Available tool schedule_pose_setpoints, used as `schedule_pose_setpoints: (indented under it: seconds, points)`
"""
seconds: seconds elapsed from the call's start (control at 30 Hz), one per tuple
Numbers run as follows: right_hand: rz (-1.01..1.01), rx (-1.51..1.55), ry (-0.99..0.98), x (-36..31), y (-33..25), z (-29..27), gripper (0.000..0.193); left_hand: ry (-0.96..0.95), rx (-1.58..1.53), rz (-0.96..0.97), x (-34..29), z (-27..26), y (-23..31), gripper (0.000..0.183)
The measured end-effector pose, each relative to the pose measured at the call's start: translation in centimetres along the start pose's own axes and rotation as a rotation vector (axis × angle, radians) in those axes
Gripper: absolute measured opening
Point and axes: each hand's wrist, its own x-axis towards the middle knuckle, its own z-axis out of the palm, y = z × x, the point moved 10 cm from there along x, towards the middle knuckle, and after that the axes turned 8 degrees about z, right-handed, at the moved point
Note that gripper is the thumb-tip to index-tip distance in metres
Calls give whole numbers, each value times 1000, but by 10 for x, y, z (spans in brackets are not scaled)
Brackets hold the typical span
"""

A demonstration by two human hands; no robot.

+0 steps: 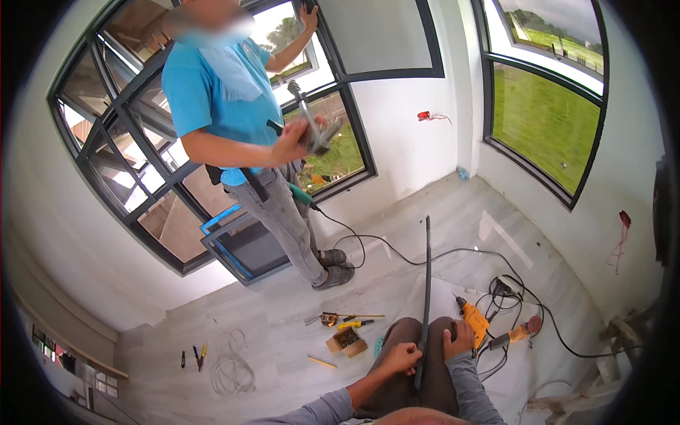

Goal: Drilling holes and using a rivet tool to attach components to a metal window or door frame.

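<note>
A long, narrow dark bar (427, 283) runs from my lap out past my knees toward the window wall. My left hand (402, 358) is closed, its fingertips pinched at the bar's left edge near my thighs. On my right knee rests my right hand (459, 338), its fingers apart and nothing seen in it. Just right of that hand a yellow-orange power drill (474, 319) lies on the floor. Beside the drill is an orange angle grinder (517, 333) with a reddish disc.
A person in blue (234, 92) stands ahead, holding a metal clamp-like tool (315, 131). A black cable (453, 250) crosses the floor. An open cardboard box (347, 342), a tape measure (329, 319), pliers (200, 358) and coiled wire (232, 372) lie left. A framed panel (248, 244) leans by the window.
</note>
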Motion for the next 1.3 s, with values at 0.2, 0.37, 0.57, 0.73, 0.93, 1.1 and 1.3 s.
schedule_pose_setpoints:
  seconds: [0.2, 0.37, 0.57, 0.73, 0.93, 1.1, 1.3]
  points:
    - [-43, -3, 15, 1, -3, -4, 34, -5, -49, 44, -6, 0, -3, 18]
    - [-12, 8, -13, 1, -2, -6, 34, 79, -180, 74, -37, -41, 5, 28]
    - [-3, 2, -17, -1, 2, -4, 34, 767, 111, 723, -114, -193, 158, 34]
    - [-18, 17, -39, 2, 4, 2, 34, 804, -387, 1093, -149, -221, 273, 62]
    - [72, 48, -104, 1, 23, 7, 36, 1123, 78, 1125, -162, -209, 328, 79]
    - [134, 67, -115, 0, 25, 5, 40, 1269, 256, 1195, -177, -233, 344, 60]
    - [-57, -53, -112, -20, -13, -14, 57, 1218, 304, 1050, -121, -292, 218, 17]
